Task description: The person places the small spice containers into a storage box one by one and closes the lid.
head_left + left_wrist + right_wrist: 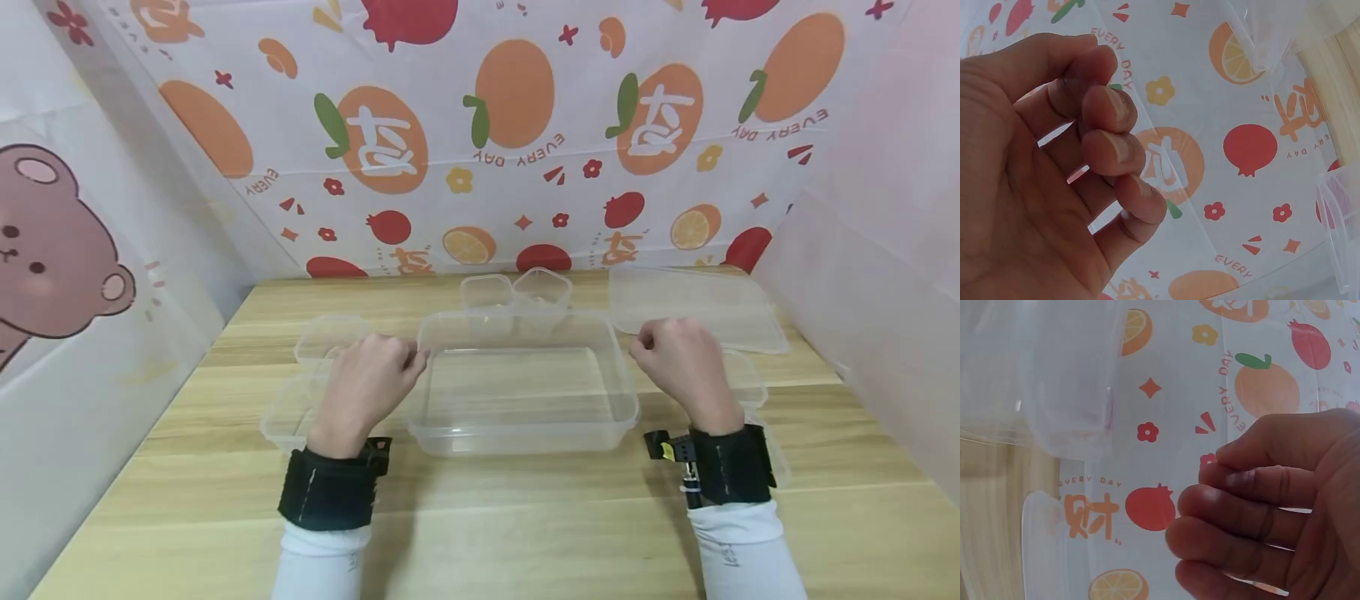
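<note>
A large clear plastic container (pixel 517 437) sits on the table between both hands. My left hand (pixel 367 383) hovers by its left side, in front of small clear containers (pixel 285 417). To the right of the big container is my right hand (pixel 686 367), partly covering more clear pieces (pixel 745 379) whose shape I cannot make out fully. In the left wrist view the left hand's fingers (pixel 1113 112) curl loosely around nothing. The right wrist view likewise shows loosely bent fingers (pixel 1229 537) with nothing held.
Two small clear cups (pixel 487 292) stand behind the large container. A flat clear lid (pixel 701 308) lies at the back right of the wooden table (pixel 517 525). A fruit-print cloth (pixel 517 192) hangs along the back edge, with cloth walls on both sides.
</note>
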`<state>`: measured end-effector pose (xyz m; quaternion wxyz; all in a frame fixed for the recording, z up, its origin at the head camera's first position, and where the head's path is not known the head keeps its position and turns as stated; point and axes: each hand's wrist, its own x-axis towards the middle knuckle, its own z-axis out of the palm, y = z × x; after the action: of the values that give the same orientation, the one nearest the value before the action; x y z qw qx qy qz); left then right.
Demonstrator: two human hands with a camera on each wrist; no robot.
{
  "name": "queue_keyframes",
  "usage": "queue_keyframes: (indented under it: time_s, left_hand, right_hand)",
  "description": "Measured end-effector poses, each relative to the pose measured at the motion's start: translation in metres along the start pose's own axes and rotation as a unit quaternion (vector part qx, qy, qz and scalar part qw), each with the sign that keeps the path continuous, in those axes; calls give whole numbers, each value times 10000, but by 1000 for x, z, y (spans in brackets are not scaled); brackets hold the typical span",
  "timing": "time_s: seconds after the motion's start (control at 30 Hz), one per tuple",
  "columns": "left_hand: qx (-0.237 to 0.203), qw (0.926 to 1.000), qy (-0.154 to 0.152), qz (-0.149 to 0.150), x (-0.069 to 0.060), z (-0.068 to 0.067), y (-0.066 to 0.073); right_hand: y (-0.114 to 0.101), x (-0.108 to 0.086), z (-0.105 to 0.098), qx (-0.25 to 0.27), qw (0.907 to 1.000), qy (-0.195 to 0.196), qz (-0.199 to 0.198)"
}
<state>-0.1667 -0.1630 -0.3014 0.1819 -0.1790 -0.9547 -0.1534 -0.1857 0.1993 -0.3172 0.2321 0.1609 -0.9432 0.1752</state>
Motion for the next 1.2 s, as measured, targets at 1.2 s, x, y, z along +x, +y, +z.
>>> queue_keyframes:
  time_s: [1.2]
  left_hand:
    - [-281, 9988, -288, -266, -13, -8, -3]
  right_hand:
    - [8, -1, 11, 755, 9448, -3016, 1029]
